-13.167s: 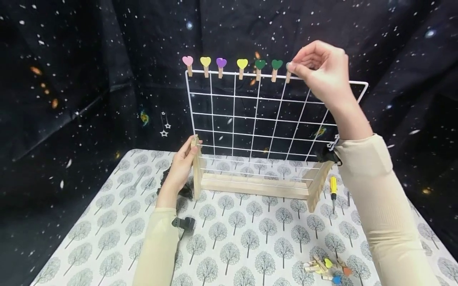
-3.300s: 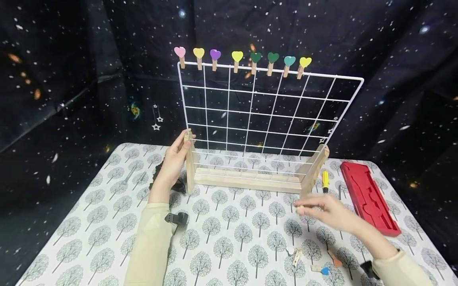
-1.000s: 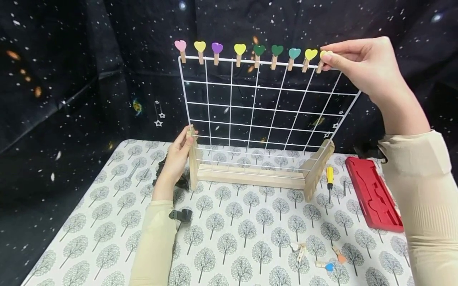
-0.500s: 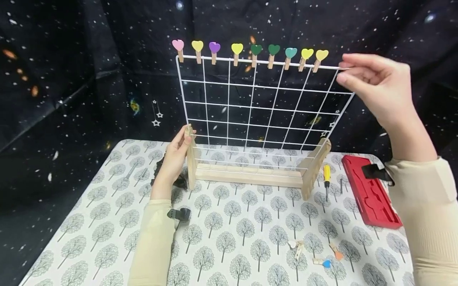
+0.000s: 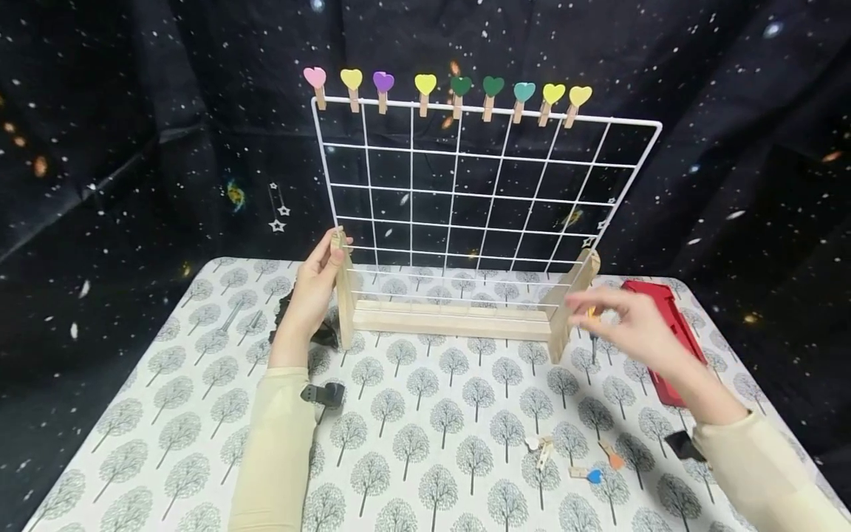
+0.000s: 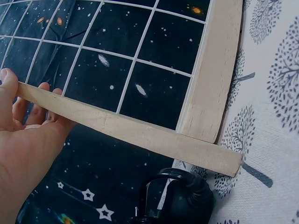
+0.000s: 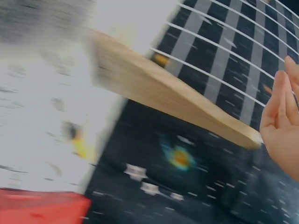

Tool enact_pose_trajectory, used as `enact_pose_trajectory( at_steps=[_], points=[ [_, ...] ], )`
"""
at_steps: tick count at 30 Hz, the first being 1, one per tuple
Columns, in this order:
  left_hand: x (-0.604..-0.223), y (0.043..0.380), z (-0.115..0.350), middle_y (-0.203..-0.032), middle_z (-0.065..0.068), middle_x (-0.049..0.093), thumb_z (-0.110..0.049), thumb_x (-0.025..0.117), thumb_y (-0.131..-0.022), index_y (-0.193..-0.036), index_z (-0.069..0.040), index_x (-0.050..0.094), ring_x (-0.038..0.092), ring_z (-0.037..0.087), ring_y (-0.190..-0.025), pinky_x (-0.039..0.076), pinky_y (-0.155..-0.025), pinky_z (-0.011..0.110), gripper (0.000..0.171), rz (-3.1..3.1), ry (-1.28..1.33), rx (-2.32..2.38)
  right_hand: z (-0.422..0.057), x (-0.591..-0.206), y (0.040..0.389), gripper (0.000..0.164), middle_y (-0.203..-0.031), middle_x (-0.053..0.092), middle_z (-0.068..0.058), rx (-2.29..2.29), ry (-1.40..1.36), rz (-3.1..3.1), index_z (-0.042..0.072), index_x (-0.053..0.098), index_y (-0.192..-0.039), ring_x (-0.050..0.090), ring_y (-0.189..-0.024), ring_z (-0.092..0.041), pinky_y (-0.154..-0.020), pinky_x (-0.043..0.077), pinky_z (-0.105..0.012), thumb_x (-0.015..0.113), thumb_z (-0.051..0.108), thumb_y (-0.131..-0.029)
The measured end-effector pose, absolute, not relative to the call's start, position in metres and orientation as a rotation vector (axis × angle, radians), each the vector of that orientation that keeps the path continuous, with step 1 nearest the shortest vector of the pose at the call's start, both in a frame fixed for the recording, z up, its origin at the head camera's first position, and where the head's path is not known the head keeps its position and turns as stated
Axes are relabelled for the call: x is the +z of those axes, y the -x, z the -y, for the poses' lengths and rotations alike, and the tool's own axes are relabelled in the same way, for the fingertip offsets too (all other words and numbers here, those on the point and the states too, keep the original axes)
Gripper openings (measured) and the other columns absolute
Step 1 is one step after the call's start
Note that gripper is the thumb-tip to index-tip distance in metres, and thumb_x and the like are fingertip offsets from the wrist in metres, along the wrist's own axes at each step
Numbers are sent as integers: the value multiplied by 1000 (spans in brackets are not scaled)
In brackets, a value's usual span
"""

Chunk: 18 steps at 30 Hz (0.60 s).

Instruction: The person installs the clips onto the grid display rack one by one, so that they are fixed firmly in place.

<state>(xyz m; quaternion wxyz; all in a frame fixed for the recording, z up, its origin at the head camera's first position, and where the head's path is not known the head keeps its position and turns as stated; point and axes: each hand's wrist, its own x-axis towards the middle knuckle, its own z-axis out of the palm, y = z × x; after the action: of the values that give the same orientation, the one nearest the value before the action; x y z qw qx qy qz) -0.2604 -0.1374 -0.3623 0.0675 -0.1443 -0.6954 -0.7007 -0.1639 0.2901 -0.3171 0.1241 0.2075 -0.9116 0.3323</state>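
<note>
A white wire grid (image 5: 435, 193) stands upright in a wooden stand (image 5: 452, 318). Heart-topped clothespins line its top bar, from a pink clothespin (image 5: 315, 77) at the left end to a pale yellow clothespin (image 5: 580, 97) towards the right. My left hand (image 5: 311, 284) grips the stand's left side post (image 6: 107, 119), thumb on one side and fingers on the other. Beside the right side post (image 5: 565, 314), my right hand (image 5: 625, 325) is in mid-air with no clothespin visible in it. Its fingers look extended in the blurred right wrist view. Loose on the table lie an orange clothespin (image 5: 612, 455), a blue clothespin (image 5: 586, 474) and some pale ones (image 5: 542, 451).
Partly behind my right hand lie a yellow-handled screwdriver (image 5: 594, 343) and a red tool case (image 5: 674, 325). A black object (image 5: 326, 332) sits behind my left forearm. The tree-print tablecloth (image 5: 399, 414) covers the table; a dark starry cloth (image 5: 166, 148) hangs behind.
Since 13.2 s ago, two yellow clothespins have joined the row after the teal one. My right hand has let go of the last and dropped from the top bar. My left hand stays put.
</note>
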Motion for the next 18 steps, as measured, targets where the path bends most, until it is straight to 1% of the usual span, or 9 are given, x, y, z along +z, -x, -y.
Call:
enact_pose_trajectory(
  at_steps=[2, 4, 6, 7, 11, 18],
  points=[
    [-364, 263, 139, -131, 0, 42, -36, 41, -89, -133, -33, 32, 35, 21, -123, 24, -103, 46, 45, 2094, 435, -2116, -293, -340, 158, 28, -85, 62, 13, 933, -674, 2740, 23, 63, -103, 53, -74, -3, -59, 46, -20, 68, 22, -75],
    [-367, 266, 140, -130, -1, 42, -36, 41, -88, -132, -34, 32, 35, 20, -123, 25, -103, 45, 45, 2092, 437, -2116, -295, -360, 151, 27, -84, 63, 12, 926, -799, 2782, 19, 64, -103, 54, -74, -3, -63, 47, -22, 67, 21, -75],
    [-370, 269, 141, -130, -1, 42, -37, 42, -88, -132, -35, 33, 36, 18, -122, 26, -103, 45, 45, 2084, 435, -2119, -294, -376, 145, 28, -86, 64, 8, 933, -944, 2815, 14, 63, -103, 54, -75, -3, -64, 49, -23, 66, 19, -76],
    [-371, 270, 142, -130, -1, 42, -37, 42, -88, -132, -35, 33, 37, 17, -122, 26, -103, 45, 45, 2083, 433, -2119, -294, -383, 142, 27, -87, 64, 8, 932, -991, 2834, 14, 64, -102, 55, -75, -2, -64, 49, -23, 66, 21, -76],
    [-374, 272, 141, -130, -2, 42, -38, 42, -88, -131, -36, 33, 37, 15, -121, 25, -103, 44, 44, 2074, 424, -2128, -286, -401, 131, 27, -91, 65, 5, 946, -1130, 2897, 13, 64, -101, 56, -78, -3, -64, 50, -24, 65, 25, -76],
    [-371, 268, 140, -130, -3, 43, -37, 41, -88, -131, -36, 33, 36, 16, -122, 24, -104, 45, 44, 2074, 422, -2145, -272, -422, 117, 24, -83, 60, 12, 947, -1333, 2900, 17, 64, -100, 53, -72, 2, -64, 49, -19, 62, 26, -79]
  ],
)
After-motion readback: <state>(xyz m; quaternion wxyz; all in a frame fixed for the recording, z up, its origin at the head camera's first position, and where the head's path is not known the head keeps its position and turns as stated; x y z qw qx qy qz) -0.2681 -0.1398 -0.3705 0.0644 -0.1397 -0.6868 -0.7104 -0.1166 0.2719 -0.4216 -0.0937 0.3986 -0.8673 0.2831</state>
